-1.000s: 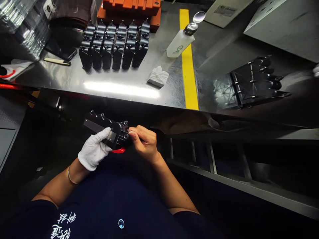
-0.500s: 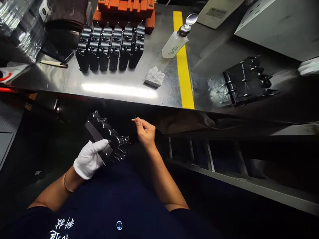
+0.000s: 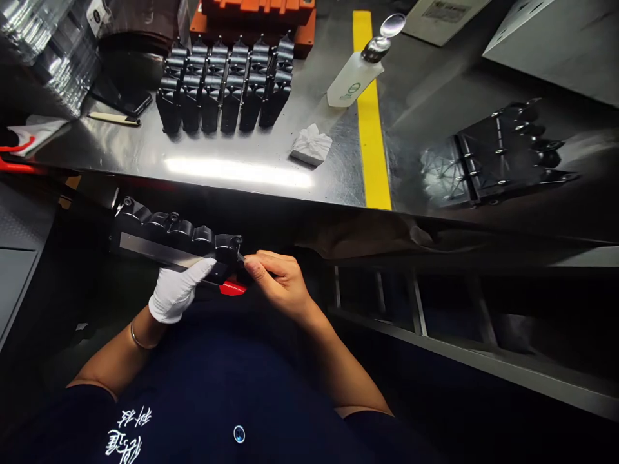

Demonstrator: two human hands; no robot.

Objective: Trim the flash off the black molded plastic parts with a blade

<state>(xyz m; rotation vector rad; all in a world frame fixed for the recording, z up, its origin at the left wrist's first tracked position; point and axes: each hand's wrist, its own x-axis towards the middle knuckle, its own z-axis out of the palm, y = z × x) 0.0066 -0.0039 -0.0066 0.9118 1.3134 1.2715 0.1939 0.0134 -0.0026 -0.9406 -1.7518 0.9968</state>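
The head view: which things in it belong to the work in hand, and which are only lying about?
In the work, it seems:
black part, gripped by the gloved left hand, with the bare right hand at its end
perhaps the row of black parts

Probably only lying about:
pen
white bottle
white wad

Glossy black part [image 3: 167, 227] in my gloved left hand [image 3: 174, 296], sloping down rightward, humped edge away from me, ring eyelets [image 3: 173, 217] along it, grey strip [image 3: 155, 250] on its face, right end at my bare right hand [image 3: 278, 280]
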